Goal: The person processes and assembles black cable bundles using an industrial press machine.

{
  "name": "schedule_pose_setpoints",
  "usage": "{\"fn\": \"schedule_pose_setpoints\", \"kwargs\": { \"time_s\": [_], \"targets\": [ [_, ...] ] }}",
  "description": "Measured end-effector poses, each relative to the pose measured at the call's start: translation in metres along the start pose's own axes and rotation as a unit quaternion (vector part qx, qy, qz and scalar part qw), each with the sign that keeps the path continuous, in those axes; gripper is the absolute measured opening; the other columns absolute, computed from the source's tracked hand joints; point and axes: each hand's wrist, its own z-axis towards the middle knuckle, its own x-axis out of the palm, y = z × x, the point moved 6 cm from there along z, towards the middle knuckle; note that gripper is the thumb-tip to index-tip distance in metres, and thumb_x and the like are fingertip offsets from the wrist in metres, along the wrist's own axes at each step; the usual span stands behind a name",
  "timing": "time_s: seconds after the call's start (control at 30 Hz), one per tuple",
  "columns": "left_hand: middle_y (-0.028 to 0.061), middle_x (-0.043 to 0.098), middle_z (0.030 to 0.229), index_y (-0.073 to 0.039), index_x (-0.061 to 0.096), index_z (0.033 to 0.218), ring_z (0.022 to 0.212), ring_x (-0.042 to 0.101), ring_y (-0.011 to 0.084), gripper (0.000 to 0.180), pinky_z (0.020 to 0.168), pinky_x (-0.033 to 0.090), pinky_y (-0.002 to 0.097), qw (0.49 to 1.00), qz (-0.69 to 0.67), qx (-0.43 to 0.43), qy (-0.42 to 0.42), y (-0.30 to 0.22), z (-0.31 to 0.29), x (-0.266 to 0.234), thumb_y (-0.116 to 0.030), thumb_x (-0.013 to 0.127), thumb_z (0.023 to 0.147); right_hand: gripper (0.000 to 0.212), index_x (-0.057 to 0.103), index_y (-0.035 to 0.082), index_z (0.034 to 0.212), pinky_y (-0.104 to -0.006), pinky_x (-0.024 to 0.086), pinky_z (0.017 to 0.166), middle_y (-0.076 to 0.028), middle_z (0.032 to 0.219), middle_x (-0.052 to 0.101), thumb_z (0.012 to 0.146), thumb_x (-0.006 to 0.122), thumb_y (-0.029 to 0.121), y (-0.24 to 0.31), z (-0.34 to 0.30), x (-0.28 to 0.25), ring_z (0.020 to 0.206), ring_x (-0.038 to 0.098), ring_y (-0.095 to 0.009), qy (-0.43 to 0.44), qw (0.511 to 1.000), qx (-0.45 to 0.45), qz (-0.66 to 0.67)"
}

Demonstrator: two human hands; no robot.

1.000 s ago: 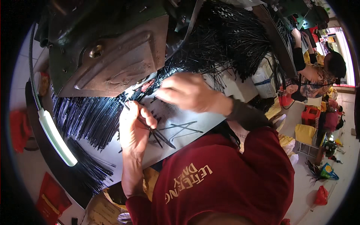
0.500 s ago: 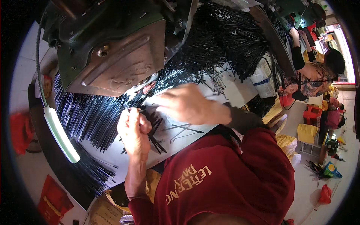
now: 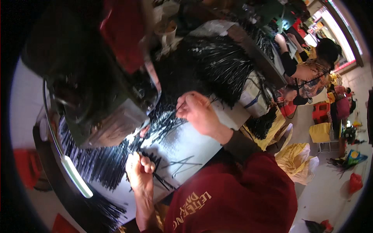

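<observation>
Below the working point of a dark green machine [image 3: 112, 120], my left hand [image 3: 140, 173] is closed in a pinch; what its fingertips hold is too small to make out. Bright light falls on that spot. Further right, my right hand [image 3: 200, 116] is raised over the pile's near edge, fingers curled, with what looks like a thin black rod between thumb and forefinger. Left of my left hand, many thin black rods [image 3: 95, 167] lie side by side. Several loose rods [image 3: 180, 166] cross one another on the pale tabletop [image 3: 202, 145].
A large heap of black rods [image 3: 221, 64] spreads at the back. A cup [image 3: 166, 32] stands behind the machine. A white lamp tube [image 3: 77, 176] hangs at the left. Yellow sacks [image 3: 297, 161] lie on the right; another person [image 3: 311, 77] works beyond them.
My right hand has moved away from my left hand, right and back toward the heap. My left hand remains by the machine. The whole view has shifted and tilted.
</observation>
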Motion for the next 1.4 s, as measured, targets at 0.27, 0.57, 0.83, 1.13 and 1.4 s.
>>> {"fn": "schedule_pose_setpoints", "kwargs": {
  "time_s": [0.27, 0.57, 0.83, 1.13, 1.4],
  "targets": [
    [0.0038, 0.054, 0.073, -0.005, 0.053, 0.096, 0.059, 0.046, 0.0140, 0.024, 0.055, 0.036, 0.0290, 0.996, -0.022, -0.082, 0.001, 0.026, -0.010, 0.001, -0.026, 0.062, 0.086, 0.021, 0.057, 0.003, 0.095, -0.0252, 0.041, 0.047, -0.003, 0.071, 0.054, 0.096, 0.046, 0.021, 0.020, -0.005, 0.005, 0.051, 0.046, -0.009, 0.052, 0.998, -0.027, 0.030],
    [0.0112, 0.059, 0.080, 0.000, 0.057, 0.085, 0.071, 0.059, 0.0225, 0.012, 0.064, 0.052, 0.0369, 0.986, 0.157, -0.054, 0.031, 0.003, -0.024, -0.014, -0.012, 0.059, 0.086, 0.032, 0.064, 0.001, 0.104, -0.0187, 0.037, 0.044, -0.001, 0.070, 0.057, 0.095, 0.049, 0.028, -0.017, -0.026, 0.012, 0.051, 0.044, -0.003, 0.026, 0.958, 0.110, -0.262],
    [0.0134, 0.061, 0.078, 0.004, 0.058, 0.085, 0.063, 0.059, 0.0185, 0.012, 0.053, 0.051, 0.0278, 0.970, 0.245, 0.002, -0.007, -0.020, -0.040, -0.020, -0.008, 0.057, 0.086, 0.026, 0.063, 0.001, 0.107, -0.0186, 0.040, 0.047, 0.001, 0.070, 0.059, 0.093, 0.052, 0.021, -0.018, -0.035, 0.018, 0.053, 0.047, -0.003, 0.104, 0.921, 0.046, -0.372],
    [0.0137, 0.061, 0.075, 0.004, 0.057, 0.086, 0.064, 0.060, 0.0205, 0.012, 0.062, 0.052, 0.0344, 0.963, 0.269, 0.022, 0.020, -0.013, -0.042, -0.004, -0.008, 0.057, 0.086, 0.024, 0.065, 0.001, 0.092, -0.0205, 0.038, 0.044, 0.001, 0.063, 0.056, 0.092, 0.053, 0.022, -0.024, -0.044, 0.018, 0.052, 0.046, -0.003, 0.130, 0.931, 0.069, -0.334],
    [0.0188, 0.061, 0.071, 0.004, 0.055, 0.082, 0.051, 0.055, 0.0198, 0.014, 0.052, 0.048, 0.0312, 0.973, 0.228, -0.007, 0.044, -0.017, -0.049, -0.005, -0.008, 0.055, 0.087, 0.023, 0.064, 0.002, 0.088, -0.0207, 0.038, 0.043, 0.001, 0.062, 0.055, 0.092, 0.054, 0.023, -0.026, -0.047, 0.009, 0.050, 0.046, -0.003, 0.109, 0.933, 0.084, -0.333]
  ]
}}
